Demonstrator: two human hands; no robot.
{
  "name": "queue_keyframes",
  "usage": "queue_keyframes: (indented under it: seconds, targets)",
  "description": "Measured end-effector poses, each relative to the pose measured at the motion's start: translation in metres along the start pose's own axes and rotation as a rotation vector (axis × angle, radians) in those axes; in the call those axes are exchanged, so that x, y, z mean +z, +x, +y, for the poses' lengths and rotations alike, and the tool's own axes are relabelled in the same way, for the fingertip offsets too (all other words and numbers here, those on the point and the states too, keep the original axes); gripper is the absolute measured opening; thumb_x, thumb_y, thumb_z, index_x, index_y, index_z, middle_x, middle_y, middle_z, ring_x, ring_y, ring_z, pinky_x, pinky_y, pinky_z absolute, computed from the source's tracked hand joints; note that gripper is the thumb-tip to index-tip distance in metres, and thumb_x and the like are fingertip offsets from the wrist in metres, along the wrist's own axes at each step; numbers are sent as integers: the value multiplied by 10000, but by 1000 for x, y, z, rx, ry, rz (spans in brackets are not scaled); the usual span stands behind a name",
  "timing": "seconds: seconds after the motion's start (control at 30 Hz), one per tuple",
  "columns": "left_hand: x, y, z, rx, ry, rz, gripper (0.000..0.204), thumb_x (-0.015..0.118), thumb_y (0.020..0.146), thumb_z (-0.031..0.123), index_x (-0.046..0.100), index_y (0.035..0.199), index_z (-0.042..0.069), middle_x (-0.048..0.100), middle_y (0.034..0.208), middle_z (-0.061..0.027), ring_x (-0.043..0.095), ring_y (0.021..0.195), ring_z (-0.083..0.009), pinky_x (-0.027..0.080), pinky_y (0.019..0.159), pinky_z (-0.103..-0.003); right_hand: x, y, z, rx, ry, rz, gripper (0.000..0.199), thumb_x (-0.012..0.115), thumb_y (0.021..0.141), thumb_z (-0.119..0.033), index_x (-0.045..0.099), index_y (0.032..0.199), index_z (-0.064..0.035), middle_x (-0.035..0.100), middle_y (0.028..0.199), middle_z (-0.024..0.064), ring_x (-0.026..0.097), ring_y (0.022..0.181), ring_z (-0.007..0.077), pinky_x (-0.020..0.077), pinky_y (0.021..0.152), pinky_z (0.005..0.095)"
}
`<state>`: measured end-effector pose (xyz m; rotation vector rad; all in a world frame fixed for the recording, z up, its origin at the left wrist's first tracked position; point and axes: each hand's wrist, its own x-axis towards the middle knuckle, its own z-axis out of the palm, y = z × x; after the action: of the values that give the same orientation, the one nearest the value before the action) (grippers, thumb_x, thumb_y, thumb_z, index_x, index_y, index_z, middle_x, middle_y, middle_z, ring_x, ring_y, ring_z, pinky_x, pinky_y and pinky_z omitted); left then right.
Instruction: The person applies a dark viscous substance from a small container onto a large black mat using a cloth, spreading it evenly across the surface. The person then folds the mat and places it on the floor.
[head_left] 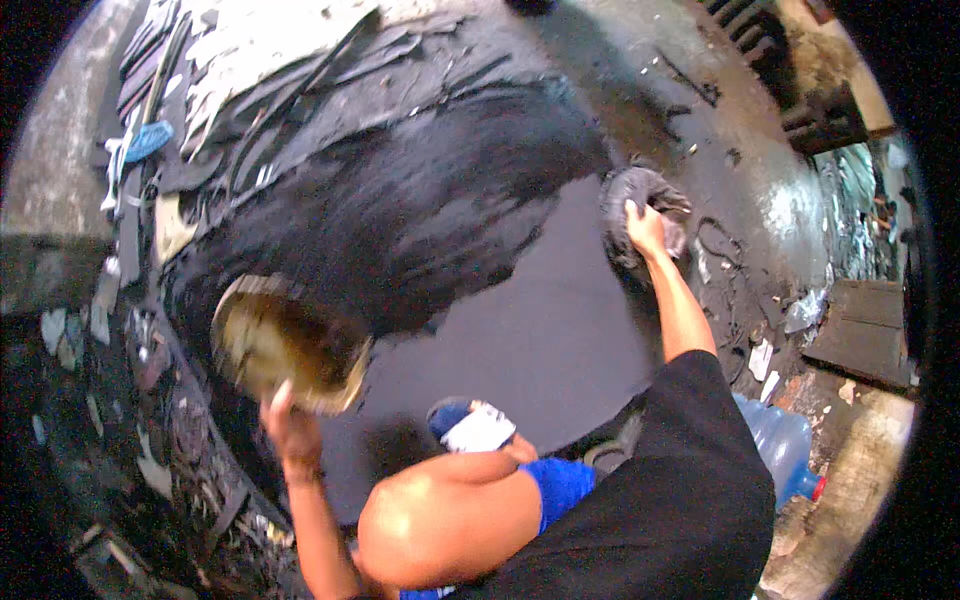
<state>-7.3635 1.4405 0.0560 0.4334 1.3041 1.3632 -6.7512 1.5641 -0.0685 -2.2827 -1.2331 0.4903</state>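
My left hand (287, 432) grips the near rim of a round yellowish-brown basin (240, 345), which looks tilted and is blurred by motion. Its inside is dark brown; I cannot tell what, if anything, is in it. At arm's length on the right, my right hand (648, 232) is closed on a wadded dark grey cloth (630, 188). The cloth lies at the right edge of a broad dark sheet (540, 310) spread on the ground. Toward the far side the sheet is blacker and streaked; nearer me it is matte grey.
My bent knee (430, 520) and a blue-and-white shoe (475, 425) are over the sheet's near part. Scraps and strips (190, 470) litter the left side. A clear blue plastic bottle (780, 450) lies at right, near a dark board (860, 330). Pale sheets (260, 60) lie at far left.
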Motion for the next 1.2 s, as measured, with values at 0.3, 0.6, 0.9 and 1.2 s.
queue_keyframes:
  seconds: [0.3,0.6,0.9,1.2]
  targets:
    - [73,34,-59,234,418,-68,830,844,659,191,315,1255,-39,475,1159,-109,472,1064,-184,399,933,-320,-3,-225,19,91,119,97,388,555,894,-335,616,1018,28,662,926,216,630,904,363,468,799,395]
    - [-14,-4,-19,-51,-90,0,421,731,742,185,565,1102,44,591,1034,-42,582,894,-168,495,731,-318,25,-212,-21,-149,93,36,384,583,872,-328,630,1000,31,665,936,212,643,867,310,474,793,361]
    - [-117,-65,67,168,-276,172,494,682,781,270,521,1214,94,587,1078,-46,583,932,-189,524,752,-345,199,-209,-259,-657,-68,-516,383,604,839,-308,596,1131,-61,675,883,152,641,876,249,487,762,374]
    - [-116,-89,86,268,-267,263,515,657,791,370,530,1196,78,571,1153,-67,547,1018,-213,489,812,-390,262,-452,-322,-1041,-147,-952,513,653,701,-276,552,1204,-291,681,895,101,666,791,297,512,649,463]
